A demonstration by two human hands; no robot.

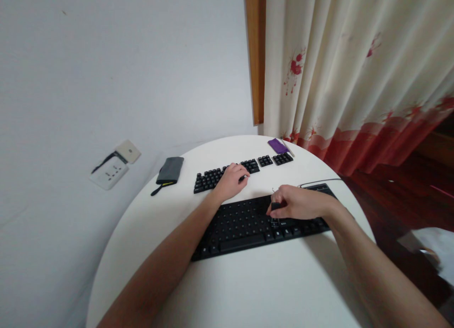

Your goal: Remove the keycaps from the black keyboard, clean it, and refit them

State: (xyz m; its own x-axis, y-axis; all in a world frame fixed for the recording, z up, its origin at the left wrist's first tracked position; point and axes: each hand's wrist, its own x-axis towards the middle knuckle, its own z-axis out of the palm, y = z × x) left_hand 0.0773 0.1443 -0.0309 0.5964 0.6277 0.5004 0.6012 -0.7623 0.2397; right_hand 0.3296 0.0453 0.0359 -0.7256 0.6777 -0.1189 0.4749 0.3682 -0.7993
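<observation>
A black keyboard (244,224) lies on the white table, many of its keys stripped to bare stems, while the bottom row still carries caps. My right hand (294,202) is above its right half, fingers closed around a keycap puller (275,209) with a dark grip and thin wire ends. The wire reaches down to the keys there; whether it grips a cap I cannot tell. Behind the keyboard, loose black keycaps (209,179) stand in rows. My left hand (231,181) rests over the middle of these rows, its fingers pinched on a small black keycap (243,178).
A grey pouch (170,170) with a black loop lies at the table's left. At the back right is a purple cloth (278,146). A cable (319,181) runs off behind the keyboard. The wall has a socket (109,172); a curtain (319,72) hangs at the right.
</observation>
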